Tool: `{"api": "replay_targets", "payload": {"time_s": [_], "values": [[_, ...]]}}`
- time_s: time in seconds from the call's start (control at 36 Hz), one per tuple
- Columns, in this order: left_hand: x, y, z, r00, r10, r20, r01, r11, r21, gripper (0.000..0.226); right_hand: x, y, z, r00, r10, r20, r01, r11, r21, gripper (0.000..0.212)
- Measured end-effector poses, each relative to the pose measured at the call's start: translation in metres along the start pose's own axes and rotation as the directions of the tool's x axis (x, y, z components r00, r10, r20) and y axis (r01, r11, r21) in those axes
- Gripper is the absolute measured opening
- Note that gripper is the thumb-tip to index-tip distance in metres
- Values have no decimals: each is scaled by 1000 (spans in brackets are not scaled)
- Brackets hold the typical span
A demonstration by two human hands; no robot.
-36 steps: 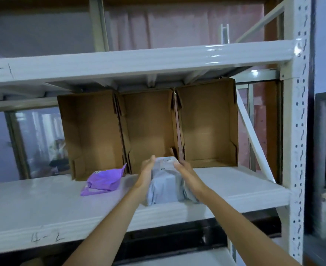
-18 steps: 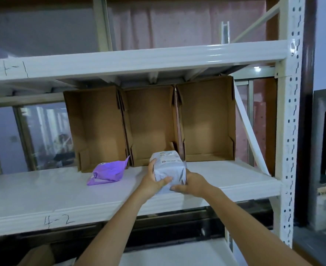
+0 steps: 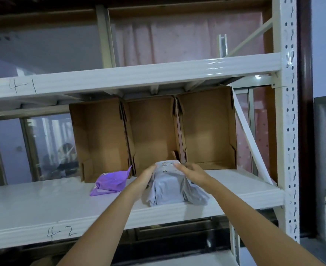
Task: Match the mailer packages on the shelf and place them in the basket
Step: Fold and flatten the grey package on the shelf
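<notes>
A grey mailer package (image 3: 169, 189) lies flat on the white shelf (image 3: 43, 204) labelled 4-2, in front of the middle cardboard box (image 3: 150, 135). My left hand (image 3: 145, 176) rests against its left side, fingers stretched toward the far end. On its right upper edge lies my right hand (image 3: 193, 173), fingers also extended. The package sits between both palms. A purple mailer package (image 3: 110, 181) lies to the left on the same shelf, untouched. No basket is in view.
Three open cardboard boxes stand side by side at the back of the shelf, the left box (image 3: 100, 139) and right box (image 3: 206, 129) flanking the middle one. A white upright post (image 3: 286, 131) and a diagonal brace (image 3: 252, 143) bound the right side. The upper shelf beam (image 3: 139, 75) is marked 4-1.
Half a second ago both hands held the grey package upright above the shelf; now it lies flat on the shelf with my hands along its sides. The purple package stayed put.
</notes>
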State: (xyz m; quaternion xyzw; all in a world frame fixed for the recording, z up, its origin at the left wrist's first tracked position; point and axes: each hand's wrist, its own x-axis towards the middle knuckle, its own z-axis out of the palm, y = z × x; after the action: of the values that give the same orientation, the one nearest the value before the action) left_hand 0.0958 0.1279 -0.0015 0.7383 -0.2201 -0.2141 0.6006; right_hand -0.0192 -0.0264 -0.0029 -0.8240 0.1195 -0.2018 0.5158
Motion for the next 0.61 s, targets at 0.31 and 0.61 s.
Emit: {"api": "replay_targets", "payload": {"time_s": [0.31, 0.61], "values": [[41, -29, 32, 976, -205, -70, 177, 941, -289, 75, 51, 43, 42, 992, 125, -25, -93, 845, 527, 45], [12, -14, 40, 982, -159, -101, 111, 921, -373, 26, 65, 62, 45, 975, 218, -37, -185, 896, 403, 58]]}}
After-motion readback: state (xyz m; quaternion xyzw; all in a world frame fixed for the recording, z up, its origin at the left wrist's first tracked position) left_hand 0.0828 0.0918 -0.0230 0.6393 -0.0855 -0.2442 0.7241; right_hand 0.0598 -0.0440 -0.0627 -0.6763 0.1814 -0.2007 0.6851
